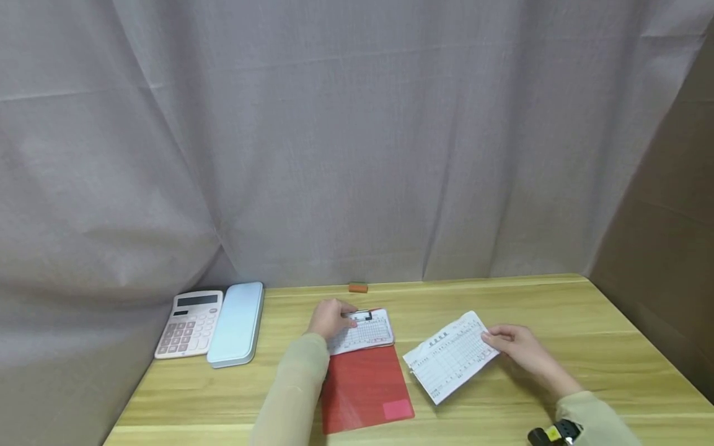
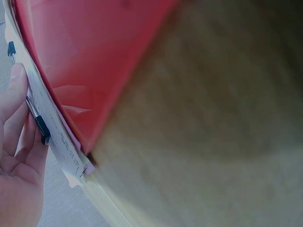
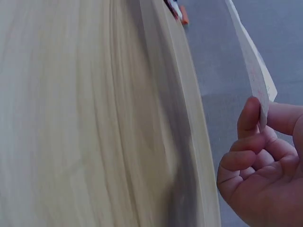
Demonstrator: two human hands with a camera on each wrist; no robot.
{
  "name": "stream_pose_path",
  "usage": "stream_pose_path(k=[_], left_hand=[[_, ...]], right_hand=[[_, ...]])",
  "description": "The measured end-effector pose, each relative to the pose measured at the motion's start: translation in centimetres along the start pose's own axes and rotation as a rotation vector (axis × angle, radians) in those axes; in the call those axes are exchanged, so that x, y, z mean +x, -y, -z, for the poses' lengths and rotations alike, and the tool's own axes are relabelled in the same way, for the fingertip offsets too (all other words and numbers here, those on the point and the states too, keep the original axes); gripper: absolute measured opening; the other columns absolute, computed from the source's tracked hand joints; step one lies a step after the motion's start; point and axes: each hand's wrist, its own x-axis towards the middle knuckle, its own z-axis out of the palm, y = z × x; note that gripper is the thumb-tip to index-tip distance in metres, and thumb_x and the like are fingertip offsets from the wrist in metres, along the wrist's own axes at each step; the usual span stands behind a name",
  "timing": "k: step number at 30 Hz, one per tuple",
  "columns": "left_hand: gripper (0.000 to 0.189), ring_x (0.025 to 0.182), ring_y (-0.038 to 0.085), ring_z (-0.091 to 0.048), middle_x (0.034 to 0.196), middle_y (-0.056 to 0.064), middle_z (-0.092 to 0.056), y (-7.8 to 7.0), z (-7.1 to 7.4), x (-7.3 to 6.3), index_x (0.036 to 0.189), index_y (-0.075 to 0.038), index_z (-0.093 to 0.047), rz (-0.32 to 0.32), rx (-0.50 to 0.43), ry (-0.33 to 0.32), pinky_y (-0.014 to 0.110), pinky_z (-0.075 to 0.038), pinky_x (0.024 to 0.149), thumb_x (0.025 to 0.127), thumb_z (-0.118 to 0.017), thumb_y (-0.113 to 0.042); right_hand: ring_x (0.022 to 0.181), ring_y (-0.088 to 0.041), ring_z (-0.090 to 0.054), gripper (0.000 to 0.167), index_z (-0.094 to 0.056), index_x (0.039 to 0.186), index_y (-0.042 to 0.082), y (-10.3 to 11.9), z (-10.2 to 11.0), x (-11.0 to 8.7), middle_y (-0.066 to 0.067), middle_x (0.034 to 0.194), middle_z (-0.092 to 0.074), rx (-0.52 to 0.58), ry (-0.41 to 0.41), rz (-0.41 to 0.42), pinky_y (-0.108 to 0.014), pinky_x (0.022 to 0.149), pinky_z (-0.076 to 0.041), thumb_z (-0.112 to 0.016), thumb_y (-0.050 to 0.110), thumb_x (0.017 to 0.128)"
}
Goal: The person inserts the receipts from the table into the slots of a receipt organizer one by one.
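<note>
A red clipboard (image 1: 365, 387) lies on the table with a pink label at its lower right corner. Printed slips (image 1: 370, 334) sit at its top under a metal clip (image 1: 364, 315) with black ends. My left hand (image 1: 329, 318) pinches that clip; in the left wrist view its thumb (image 2: 18, 80) lies on the metal, with fingers on the other side. To the right, my right hand (image 1: 521, 348) holds a printed paper form (image 1: 452, 356) by its right edge, between thumb and fingers. The form is tilted above the table, apart from the clipboard.
A calculator (image 1: 189, 325) and a pale blue case (image 1: 237, 325) lie side by side at the table's left. A small orange-brown block (image 1: 358, 288) is at the back edge. Grey curtain (image 1: 357, 155) hangs behind the wooden table (image 1: 558, 303).
</note>
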Motion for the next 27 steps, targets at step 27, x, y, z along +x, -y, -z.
stream_pose_path(k=[27], left_hand=[[0.03,0.109,0.022,-0.062,0.104,-0.003,-0.072,0.0,0.0,0.0,0.102,-0.018,-0.076,-0.019,0.041,-0.015,0.039,-0.047,0.095,0.073,-0.081,-0.021]], right_hand=[[0.051,-0.002,-0.042,0.038,-0.053,0.115,-0.019,2.9,-8.6,2.3,0.002,0.067,-0.053,0.339,-0.098,-0.202,-0.015,0.045,-0.036,-0.06,0.01,0.091]])
